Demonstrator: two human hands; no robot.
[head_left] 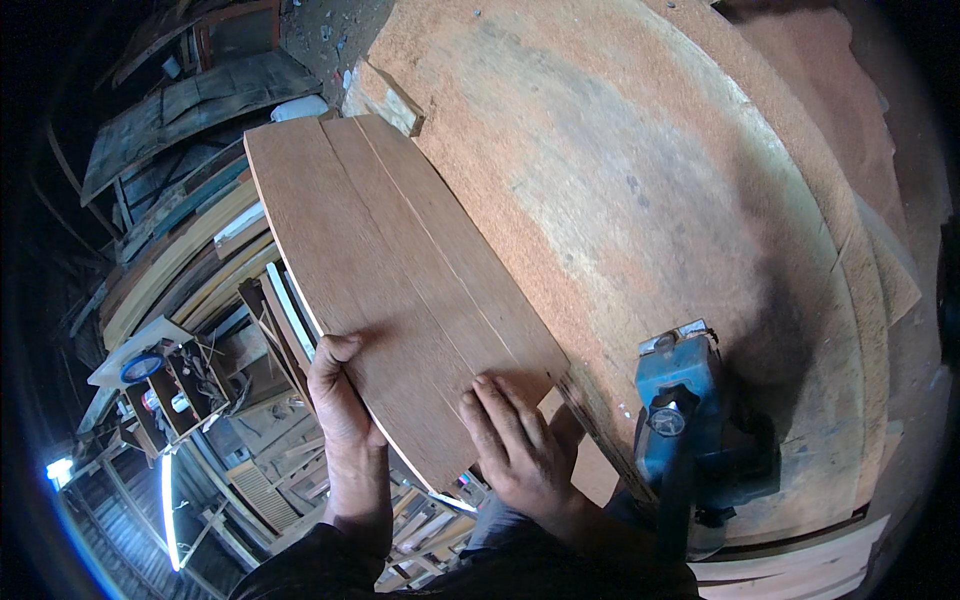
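Note:
A flat brown wooden board (390,270) with two long seam lines lies slanted across the left edge of the workbench. My left hand (345,400) grips its left edge, the thumb on the upper face and the other fingers hidden beneath. Near the board's close right corner, my right hand (515,445) rests with its fingers stretched out flat on the upper face; its thumb is not clearly seen. To the right of that hand, a blue hand-held power tool (685,400) with a round knob stands on the bench.
Sawdust covers much of the wooden bench top (620,180). A small wood block (385,98) sits beside the board's far end. Stacked timber (190,260) and an open compartment box (165,400) are at the left. A dark cable or hose (676,500) runs down from the tool.

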